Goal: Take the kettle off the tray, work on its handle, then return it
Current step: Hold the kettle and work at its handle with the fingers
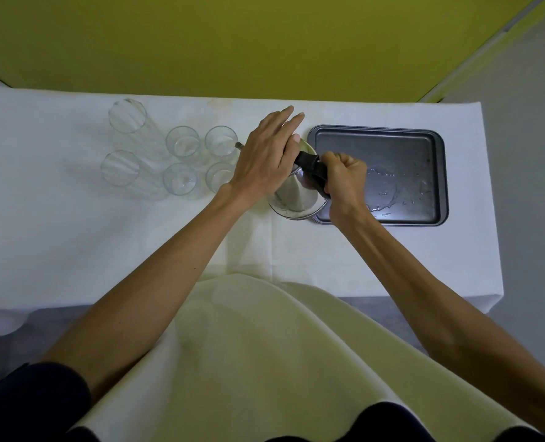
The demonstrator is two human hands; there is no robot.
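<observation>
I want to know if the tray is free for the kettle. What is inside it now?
Inside the tray only water drops and puddles show. The right hand and the kettle cover its near-left corner.

Both bare forearms extended forward; left hand [264, 156] lay palm-down, fingers [292, 118] straight and together; right hand [344, 177] was clenched in a fist, knuckles up, wrist bent.

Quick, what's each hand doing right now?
Left hand: open, fingers extended, resting on top of the kettle.
Right hand: closed in a fist around the kettle's black handle.
</observation>
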